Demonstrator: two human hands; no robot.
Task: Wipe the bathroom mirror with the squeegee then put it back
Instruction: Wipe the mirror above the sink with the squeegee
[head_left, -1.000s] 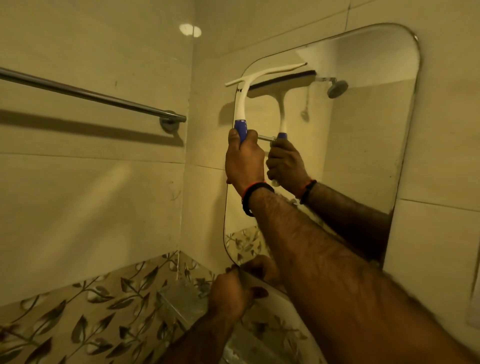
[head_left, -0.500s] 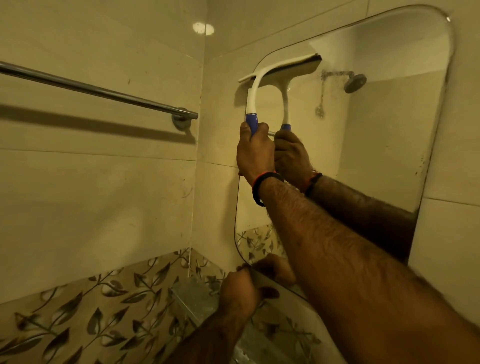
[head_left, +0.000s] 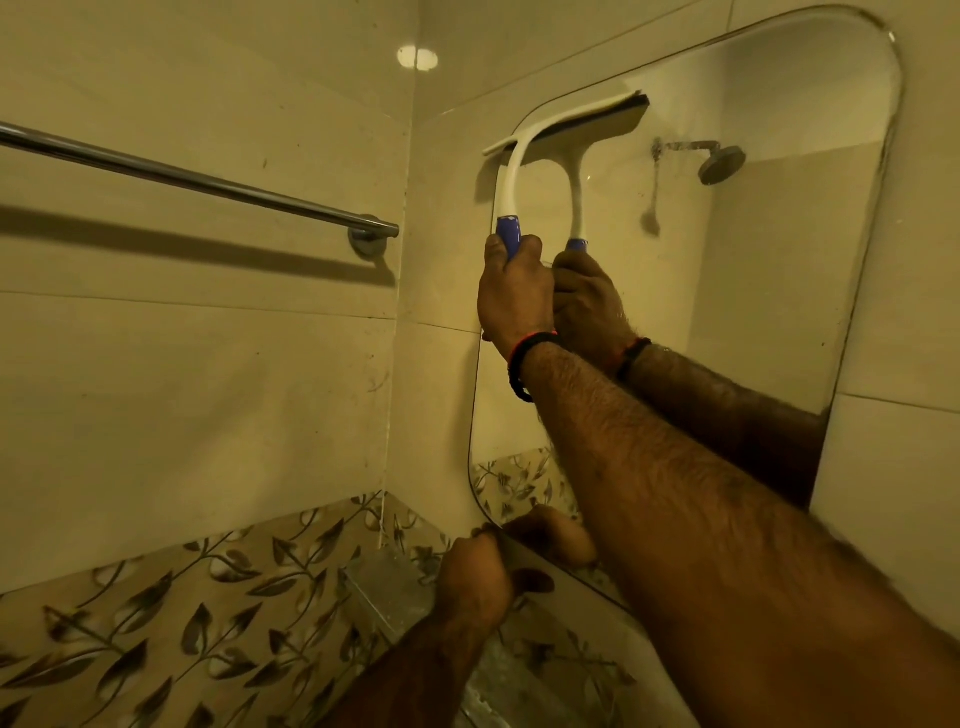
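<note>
Down at the bottom edge of the mirror (head_left: 753, 291), the left hand (head_left: 475, 584) is clamped on the glass rim, fingers curled over the thin edge near its rounded lower corner. Just beside it sits a small corner shelf (head_left: 387, 584), grey and dull, tucked where the two walls meet. One band of patterned tile (head_left: 171, 618) runs along the wall there, glossy, printed with dark leaves on thin stems.

Higher up, the right hand (head_left: 514, 296) is closed tight round the blue grip of the squeegee (head_left: 524, 171); a red-and-black band circles that wrist. One squeegee only: a curved white plastic neck rising from the blue handle to a long straight head, its dark rubber strip pressed flat against the glass near the upper left of the mirror. Its twin in the glass is just reflection, as is the second fist.

Beyond, the mirror is a single smooth pane with rounded corners, and it reflects a round shower head on a bent pipe. Off to the left, one polished metal towel bar (head_left: 197, 179) runs along plain cream tiles to a round mount by the corner.
</note>
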